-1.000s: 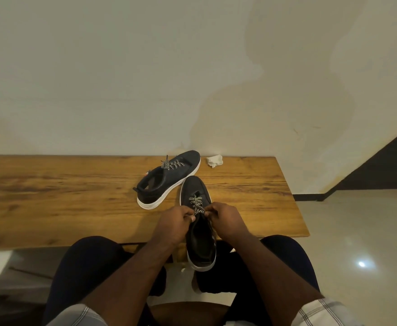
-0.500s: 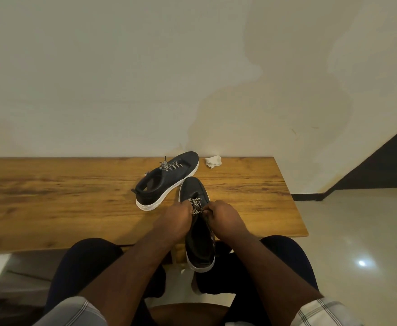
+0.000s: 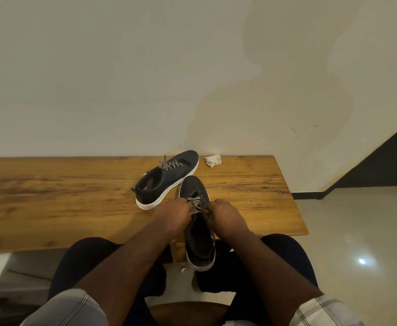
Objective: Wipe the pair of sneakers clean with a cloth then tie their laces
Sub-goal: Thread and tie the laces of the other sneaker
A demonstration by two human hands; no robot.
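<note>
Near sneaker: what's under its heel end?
The near sneaker overhangs the table edge; its heel has no tabletop under it, only the gap between the knees and pale floor. Both hands, left hand and right hand, cover part of its laces.

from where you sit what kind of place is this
Probably a plain indoor room, maybe a home or hallway: a wooden bench against a stained bare wall, a glossy tiled floor, and dark skirting at the right.

A single head-worn wide-angle camera is looking forward and down from the seated person's position, facing the wall (image 3: pixel 122 78) squarely, sitting close above the bench (image 3: pixel 51 203) edge and the lap.
</note>
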